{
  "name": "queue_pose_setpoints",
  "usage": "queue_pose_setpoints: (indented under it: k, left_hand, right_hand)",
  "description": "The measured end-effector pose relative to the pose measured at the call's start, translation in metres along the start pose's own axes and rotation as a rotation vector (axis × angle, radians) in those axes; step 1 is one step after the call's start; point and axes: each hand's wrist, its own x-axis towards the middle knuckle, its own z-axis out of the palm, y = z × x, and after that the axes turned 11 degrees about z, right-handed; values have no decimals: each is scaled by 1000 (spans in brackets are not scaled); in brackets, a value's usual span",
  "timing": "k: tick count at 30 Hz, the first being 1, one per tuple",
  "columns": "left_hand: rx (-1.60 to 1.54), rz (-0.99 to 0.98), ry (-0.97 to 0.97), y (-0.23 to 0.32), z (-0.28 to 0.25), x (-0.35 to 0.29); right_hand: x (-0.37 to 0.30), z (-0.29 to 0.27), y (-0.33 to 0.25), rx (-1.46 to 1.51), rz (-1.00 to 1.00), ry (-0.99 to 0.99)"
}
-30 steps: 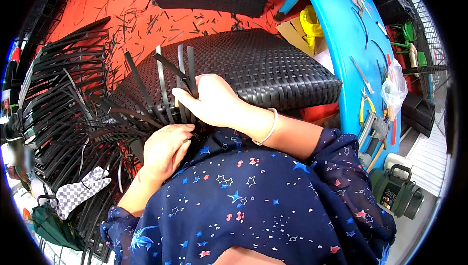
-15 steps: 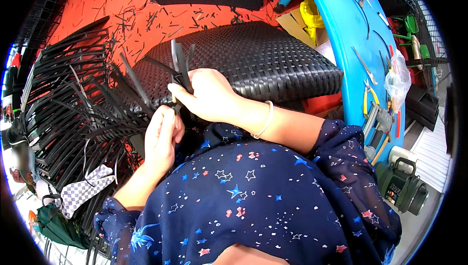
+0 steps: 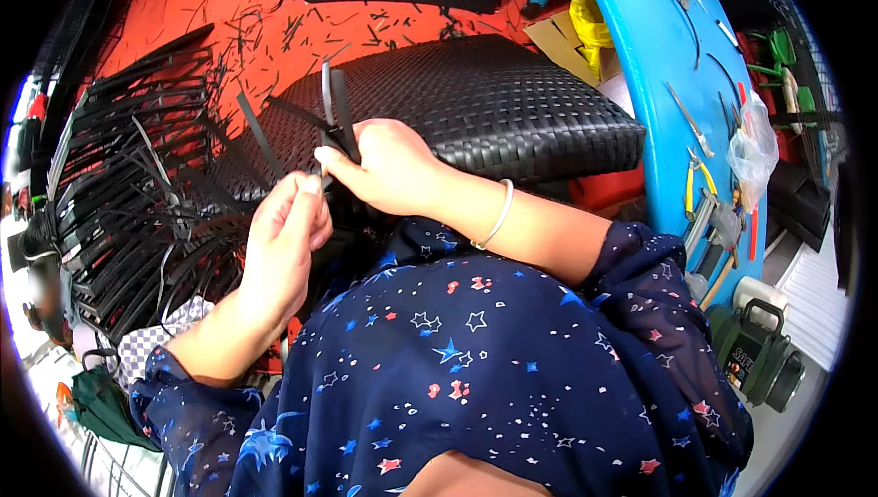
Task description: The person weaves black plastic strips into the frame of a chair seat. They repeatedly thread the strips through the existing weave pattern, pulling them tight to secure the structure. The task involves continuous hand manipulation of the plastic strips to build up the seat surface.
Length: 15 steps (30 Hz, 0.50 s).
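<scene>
A black woven wicker piece (image 3: 540,117), shaped like a padded seat, lies in front of me. At its near left edge my right hand (image 3: 395,166) is closed on a few flat black weaving strips (image 3: 341,117), whose loose ends stand up past the thumb. Close by on the left, my left hand (image 3: 288,227) is closed in a pinch, its fingertips near the right thumb. A thin dark strip seems to run between the two hands, but its end is hidden by the left fingers. More long loose strips (image 3: 261,136) fan out beyond the left hand.
A dense bundle of black strips (image 3: 137,223) spreads at the left. On the right stands a blue table (image 3: 663,131) with pliers (image 3: 692,188), scissors (image 3: 690,122) and a clear plastic bag (image 3: 754,149). Strip offcuts litter the red floor (image 3: 210,3). A green cylindrical machine (image 3: 754,351) sits lower right.
My left hand has shifted slightly left and up, and its forearm has swung outward to the left. My right hand keeps its hold on the strips, nearly in place.
</scene>
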Motion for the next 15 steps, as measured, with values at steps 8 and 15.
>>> queue_pose_setpoints:
  k: [8, 15]
  left_hand:
    - [528, 336, -47, 8, -29, -5]
    - [674, 306, -43, 16, -37, 7]
  right_hand:
    - [-2, -3, 14, 409, 9, -361]
    - [0, 6, 7, 242, -149, -372]
